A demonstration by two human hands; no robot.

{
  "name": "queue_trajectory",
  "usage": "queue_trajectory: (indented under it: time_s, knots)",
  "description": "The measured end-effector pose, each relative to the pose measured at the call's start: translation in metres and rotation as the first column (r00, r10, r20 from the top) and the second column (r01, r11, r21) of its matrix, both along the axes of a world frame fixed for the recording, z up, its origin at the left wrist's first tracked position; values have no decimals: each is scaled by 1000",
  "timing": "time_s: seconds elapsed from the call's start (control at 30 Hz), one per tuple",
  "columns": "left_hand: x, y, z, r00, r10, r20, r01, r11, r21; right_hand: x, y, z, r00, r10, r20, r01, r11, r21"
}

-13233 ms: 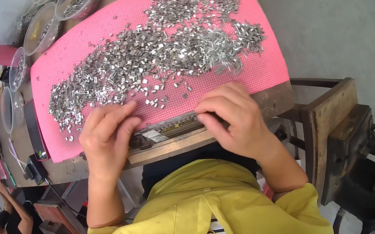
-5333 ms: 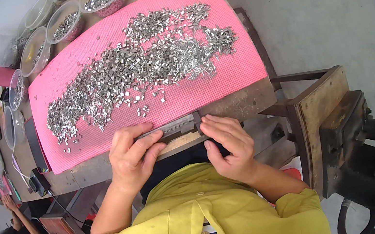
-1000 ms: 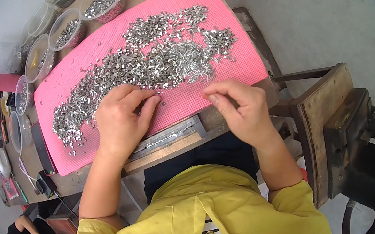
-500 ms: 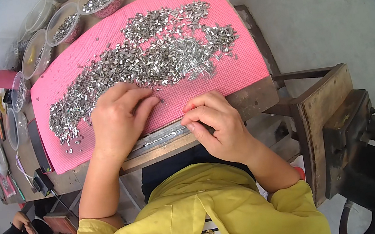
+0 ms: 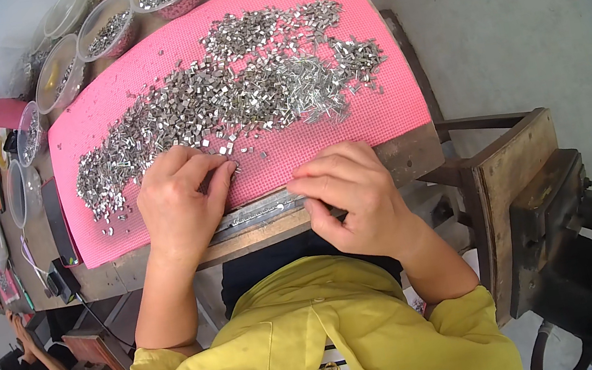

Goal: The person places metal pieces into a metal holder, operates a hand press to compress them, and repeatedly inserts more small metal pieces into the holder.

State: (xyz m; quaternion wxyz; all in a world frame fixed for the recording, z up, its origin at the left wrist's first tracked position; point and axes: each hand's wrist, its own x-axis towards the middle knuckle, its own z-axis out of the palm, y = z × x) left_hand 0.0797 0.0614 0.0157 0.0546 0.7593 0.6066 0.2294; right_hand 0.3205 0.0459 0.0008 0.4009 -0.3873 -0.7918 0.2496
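My left hand (image 5: 181, 202) is closed in a pinch at the near edge of a heap of small silvery metal pieces (image 5: 202, 103). A tiny metal piece (image 5: 234, 167) shows at its fingertips. Thin pins (image 5: 312, 89) lie mixed into the heap's right side. Everything is spread on a pink textured mat (image 5: 399, 103). My right hand (image 5: 355, 191) is curled with fingertips together over the right end of a narrow metal strip (image 5: 250, 214) along the table's front edge. A row of small bright bits sits along the strip. Whatever the right fingers hold is hidden.
Clear plastic bowls (image 5: 104, 41) of metal pieces line the table's far left side. A dark box (image 5: 57, 215) and a black adapter with a cable (image 5: 62, 280) are left of the mat. A machine (image 5: 550, 222) stands at right. Another person's arm (image 5: 44, 356) shows at lower left.
My left hand has drawn slightly back and left from the heap with its fingertips pinched. My right hand has shifted a little right. The other person's arms at lower left have moved.
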Motion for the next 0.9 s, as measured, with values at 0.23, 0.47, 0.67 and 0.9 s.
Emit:
queue_trajectory:
  time_s: [0.23, 0.47, 0.67, 0.9]
  knots:
    - [10, -6, -1, 988, -42, -151, 57, 994, 98, -8, 35, -13, 995, -58, 78, 49, 992, 117]
    - [5, 1, 2, 999, -44, 1, 44, 999, -19, -28, 66, -13, 964, -4, 266, -48, 981, 187]
    - [10, 29, 2, 997, -37, 62, 37, 999, 11, -29, 62, -11, 939, -15, 345, -39, 988, 150]
    - [16, 33, 5, 993, -102, -65, 99, 994, -50, 0, 45, -8, 991, -78, 107, 76, 997, 25]
